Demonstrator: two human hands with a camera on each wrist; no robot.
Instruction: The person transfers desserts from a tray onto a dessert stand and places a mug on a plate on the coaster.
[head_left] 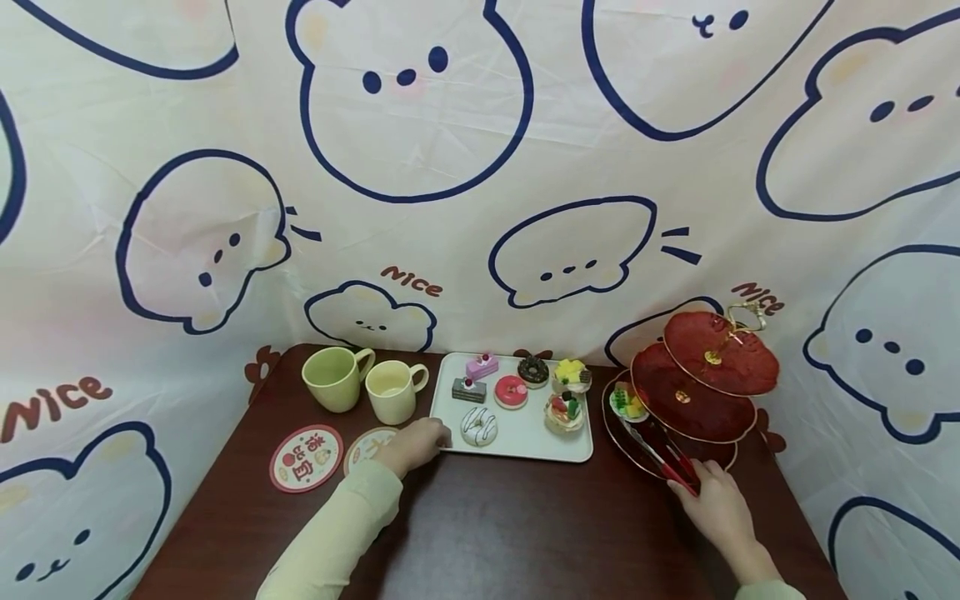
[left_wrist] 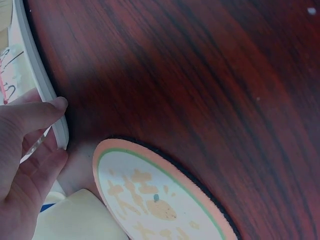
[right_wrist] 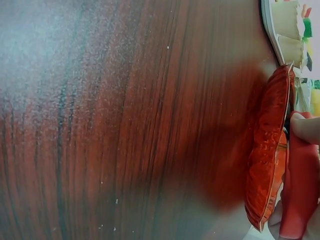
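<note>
My left hand (head_left: 416, 444) pinches the front left corner of a white tray (head_left: 517, 445); the left wrist view shows thumb and fingers on the tray's rim (left_wrist: 39, 70). On the tray lie a white-iced donut (head_left: 478, 427), a pink donut (head_left: 511, 392), a chocolate donut (head_left: 533, 372), two small cake slices and two fruit-topped tarts. At the right, my right hand (head_left: 716, 504) grips red-handled tongs (head_left: 678, 477). Their tips reach a fruit tart (head_left: 627, 402) on the lowest plate (head_left: 718, 455) of a red tiered stand. In the right wrist view, the red handle (right_wrist: 300, 185) overlaps that plate.
A green mug (head_left: 334, 382) and a cream mug (head_left: 392, 396) stand at the back left. Before them lie a round red-rimmed coaster (head_left: 306, 460) and another coaster (head_left: 365, 447), partly behind my left hand. The stand's upper plates (head_left: 678, 396) overhang the lowest one. A bear-print cloth hangs around the table.
</note>
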